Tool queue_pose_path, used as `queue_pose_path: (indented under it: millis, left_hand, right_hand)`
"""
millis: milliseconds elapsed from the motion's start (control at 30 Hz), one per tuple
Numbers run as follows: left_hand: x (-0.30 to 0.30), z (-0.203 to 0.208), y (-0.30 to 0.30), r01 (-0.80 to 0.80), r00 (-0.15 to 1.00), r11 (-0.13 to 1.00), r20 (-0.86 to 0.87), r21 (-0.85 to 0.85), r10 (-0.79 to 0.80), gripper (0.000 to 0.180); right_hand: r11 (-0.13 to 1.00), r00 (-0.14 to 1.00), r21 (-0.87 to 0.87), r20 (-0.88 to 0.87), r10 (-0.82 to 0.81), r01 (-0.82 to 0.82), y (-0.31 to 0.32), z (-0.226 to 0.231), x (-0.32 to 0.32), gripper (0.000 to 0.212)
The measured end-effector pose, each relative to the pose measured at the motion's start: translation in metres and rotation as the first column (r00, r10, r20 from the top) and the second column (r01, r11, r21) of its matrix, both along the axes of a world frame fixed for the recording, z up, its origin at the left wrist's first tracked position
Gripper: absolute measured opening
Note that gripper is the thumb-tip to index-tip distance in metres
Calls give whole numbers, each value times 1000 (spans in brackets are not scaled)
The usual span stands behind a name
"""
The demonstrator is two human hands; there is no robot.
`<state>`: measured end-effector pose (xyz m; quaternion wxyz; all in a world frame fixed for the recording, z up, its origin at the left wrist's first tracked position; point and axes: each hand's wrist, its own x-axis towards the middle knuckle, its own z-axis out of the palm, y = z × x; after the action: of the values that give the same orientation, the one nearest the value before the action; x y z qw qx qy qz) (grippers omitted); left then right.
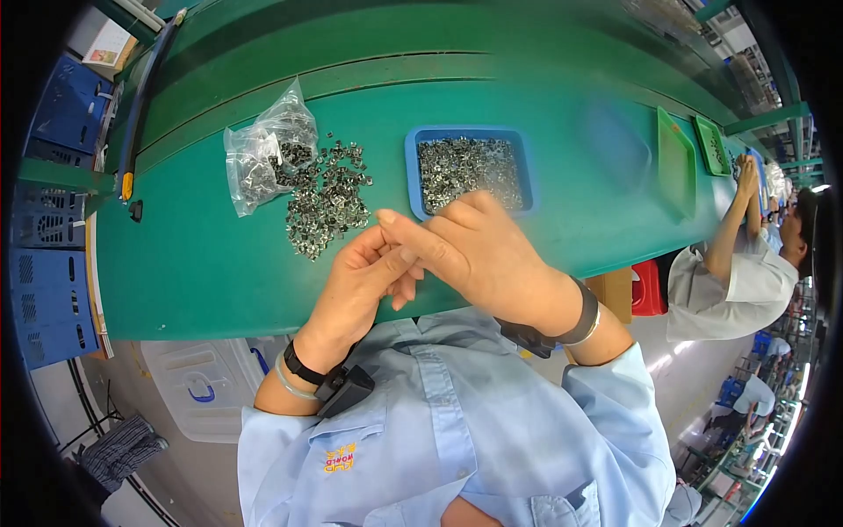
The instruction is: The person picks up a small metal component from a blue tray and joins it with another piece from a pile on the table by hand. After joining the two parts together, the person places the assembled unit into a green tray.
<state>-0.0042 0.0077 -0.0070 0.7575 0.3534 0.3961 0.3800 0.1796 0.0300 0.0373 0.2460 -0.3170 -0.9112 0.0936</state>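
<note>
My left hand [358, 279] and my right hand [470, 244] meet over the near edge of the green table, fingertips pressed together. Whatever sits between them is hidden or too small to name. Just beyond the left hand spreads a loose pile of small shiny metal parts [327, 209]. A clear plastic bag [252, 167] with more of these parts lies open against the pile's left side. Behind my right hand stands a blue tray [411, 167] filled with similar small metal pieces [465, 165].
Towards the right lie a green tray [674, 162] and a smaller green tray [711, 145] holding some parts. A co-worker [733, 290] in a light shirt works at the table's right end. Blue crates [54, 299] stand at the left. A lidded clear plastic box [202, 386] sits below the table.
</note>
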Motion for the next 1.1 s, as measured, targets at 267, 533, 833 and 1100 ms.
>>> queue_pose_path:
  millis: [267, 533, 833, 1100]
  left_hand:
    - [2, -1, -3, 4, 945, 993, 324, -120, 35, 17]
    - [2, 6, -4, -18, 983, 997, 180, -71, 31, 16]
    - [3, 0, -2, 4, 976, 999, 219, -42, 5, 13]
    - [6, -5, -2, 4, 975, 1000, 223, -12, -1, 13]
  right_hand:
    - [992, 931, -40, -344, -123, 116, -4, -32, 4, 33]
    - [989, 904, -96, -404, -144, 115, -7, -32, 6, 21]
    - [989, 896, -127, -425, -128, 82, -12, -30, 7, 18]
    - [977, 867, -188, -466, -176, 97, -16, -37, 5, 17]
